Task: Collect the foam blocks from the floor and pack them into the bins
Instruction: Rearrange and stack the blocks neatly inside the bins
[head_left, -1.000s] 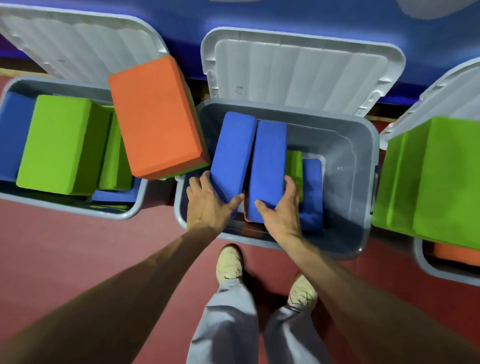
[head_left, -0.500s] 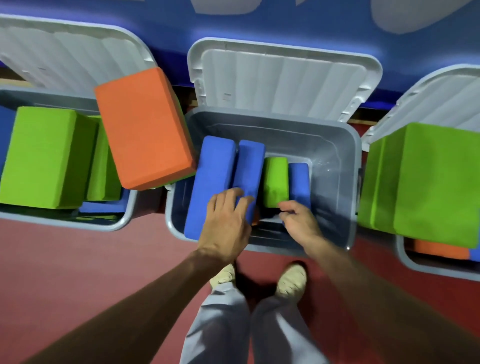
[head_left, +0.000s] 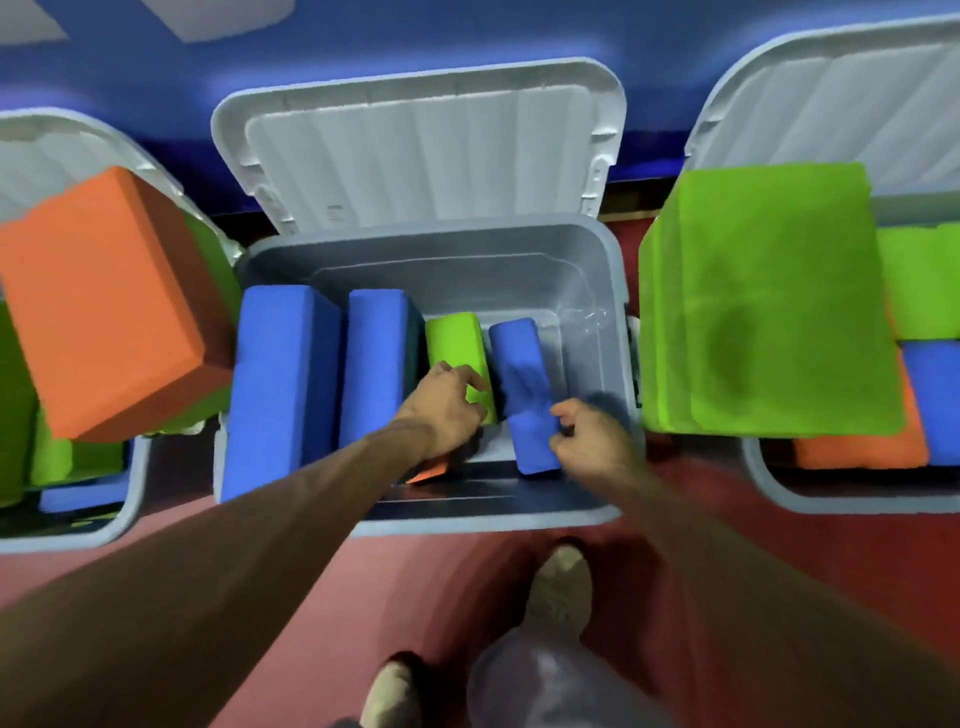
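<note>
Inside bin (head_left: 332, 262), fingers (head_left: 563, 415) gripping blue block (head_left: 524, 395)

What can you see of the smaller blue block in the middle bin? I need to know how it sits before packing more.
The smaller blue block is a matte, foam-looking slab with rounded corners, standing on edge and slightly skewed inside the grey middle bin. It sits right of the green block, lower than the two tall blue blocks. The right hand grips its near end; motion blur hides finer detail.
</note>
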